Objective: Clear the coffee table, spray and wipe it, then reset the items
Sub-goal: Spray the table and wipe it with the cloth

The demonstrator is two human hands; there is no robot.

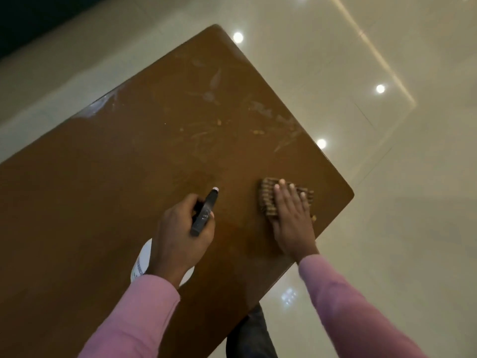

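Most of the spray bottle (205, 213) is hidden under the left hand (178, 239), whose curled fingers grip its dark nozzle. The right hand (291, 223) lies flat, fingers straight, on the brown cloth (267, 202), which shows beyond its fingertips on the coffee table (129, 151).

Long pink left sleeve (134, 319) with soft folds, matching pink right sleeve (348, 306), plain cuffs ending at the wrists, bare left hand (178, 236) and right hand (291, 218), dark grey trouser leg (253, 337) at the lower edge
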